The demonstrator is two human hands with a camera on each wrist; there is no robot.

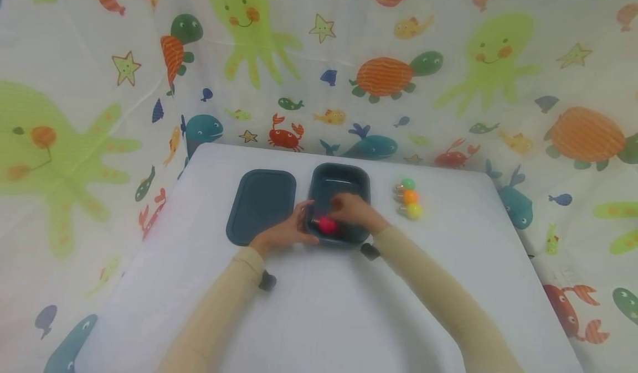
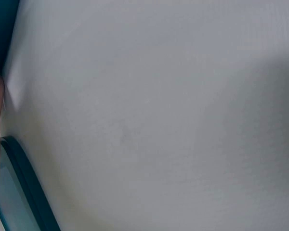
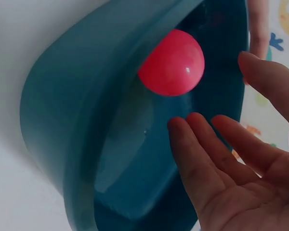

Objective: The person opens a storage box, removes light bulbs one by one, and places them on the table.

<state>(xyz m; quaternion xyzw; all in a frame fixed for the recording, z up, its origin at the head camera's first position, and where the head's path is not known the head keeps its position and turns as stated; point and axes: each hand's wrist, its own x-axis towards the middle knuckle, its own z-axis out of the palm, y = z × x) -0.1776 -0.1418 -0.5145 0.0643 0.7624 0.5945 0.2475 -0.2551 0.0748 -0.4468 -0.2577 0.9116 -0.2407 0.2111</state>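
A dark teal plastic bin [image 1: 340, 172] stands on the white table, and a red light bulb [image 1: 327, 225] lies in it near the front left. My left hand [image 1: 284, 232] rests against the bin's front left corner, fingers along the outside of the left wall and thumb toward the front. Over the bin's inside is my right hand [image 1: 351, 208]. In the right wrist view its fingers [image 3: 221, 159] are loosely bent and apart from the bulb, with nothing between them. The bulb's round pink-red glass [image 3: 176, 65] shows there, partly hidden by the rim.
Left of the bin lies a flat teal lid [image 1: 261, 207]. To the right, a green bulb [image 1: 408, 184], an orange bulb [image 1: 411, 197] and a yellow bulb [image 1: 413, 211] lie in a row. A curtain [image 1: 309, 91] printed with sea animals hangs behind the table.
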